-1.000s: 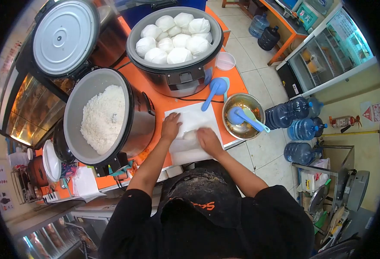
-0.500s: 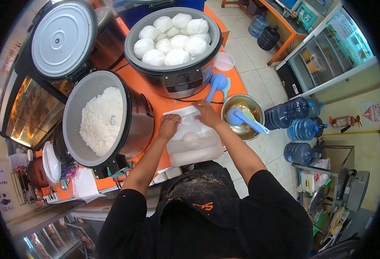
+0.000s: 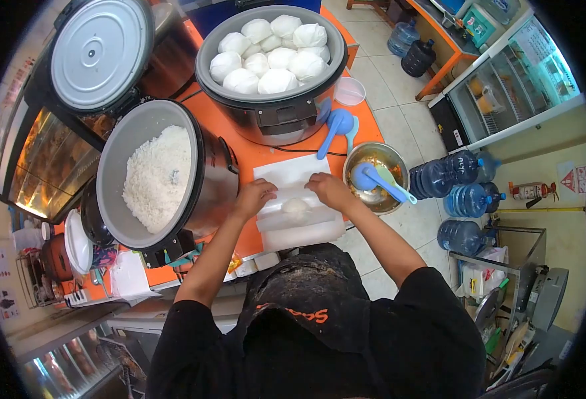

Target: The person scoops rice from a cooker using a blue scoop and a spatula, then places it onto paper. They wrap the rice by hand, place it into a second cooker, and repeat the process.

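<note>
White wrapping paper (image 3: 292, 171) lies on the orange table in front of me, beside a stack of the same sheets (image 3: 304, 237) at the near edge. A small mound of white rice (image 3: 296, 207) rests on the paper, between and slightly below my hands. My left hand (image 3: 254, 197) pinches the paper on the left side. On the right side, my right hand (image 3: 329, 191) has its fingertips closed on the same paper. To the left stands an open rice cooker (image 3: 214, 193) with loose white rice (image 3: 158, 179) inside.
A second cooker (image 3: 283, 120) holds several white wrapped bundles (image 3: 280, 58). Right of the paper are a steel bowl (image 3: 399, 159) with a blue ladle (image 3: 366, 176), another blue ladle (image 3: 338, 124) and a clear plastic cup (image 3: 350, 91). Large water bottles (image 3: 462, 199) are on the floor.
Both hands have moved from the paper's far edge toward me and slightly apart. More flat white paper now shows beyond my fingers.
</note>
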Demonstrator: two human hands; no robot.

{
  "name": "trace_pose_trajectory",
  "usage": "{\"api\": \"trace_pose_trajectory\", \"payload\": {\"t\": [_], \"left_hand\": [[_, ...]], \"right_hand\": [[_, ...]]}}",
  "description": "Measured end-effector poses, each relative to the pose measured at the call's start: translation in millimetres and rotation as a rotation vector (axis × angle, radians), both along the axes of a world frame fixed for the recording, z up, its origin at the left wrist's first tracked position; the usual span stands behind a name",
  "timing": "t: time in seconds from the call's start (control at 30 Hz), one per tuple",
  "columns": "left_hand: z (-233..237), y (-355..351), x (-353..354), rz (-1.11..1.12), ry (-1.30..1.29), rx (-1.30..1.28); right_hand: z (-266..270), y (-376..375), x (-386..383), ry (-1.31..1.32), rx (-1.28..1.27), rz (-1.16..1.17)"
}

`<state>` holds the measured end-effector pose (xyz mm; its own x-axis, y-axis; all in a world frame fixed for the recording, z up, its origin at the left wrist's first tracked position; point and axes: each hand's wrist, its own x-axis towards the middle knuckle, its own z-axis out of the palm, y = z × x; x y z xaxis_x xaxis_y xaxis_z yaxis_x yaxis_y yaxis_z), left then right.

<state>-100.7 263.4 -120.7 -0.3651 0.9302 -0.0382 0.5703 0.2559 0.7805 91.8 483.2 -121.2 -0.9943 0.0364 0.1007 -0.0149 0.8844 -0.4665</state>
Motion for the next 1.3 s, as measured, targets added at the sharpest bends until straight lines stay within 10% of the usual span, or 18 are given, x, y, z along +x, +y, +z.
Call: {"api": "trace_pose_trajectory", "payload": {"t": [0.3, 0.9, 1.3], "left_hand": [[13, -37, 48, -0.082, 0.375, 0.043], [-55, -57, 86, -0.09, 0.338, 0.13], [-51, -31, 83, 0.171, 0.147, -0.412]], "right_hand": [[4, -40, 53, 0.133, -0.041, 0.019], [-59, -69, 84, 0.153, -0.066, -0.086], [-57, -75, 57, -0.168, -0.314, -0.384]]}}
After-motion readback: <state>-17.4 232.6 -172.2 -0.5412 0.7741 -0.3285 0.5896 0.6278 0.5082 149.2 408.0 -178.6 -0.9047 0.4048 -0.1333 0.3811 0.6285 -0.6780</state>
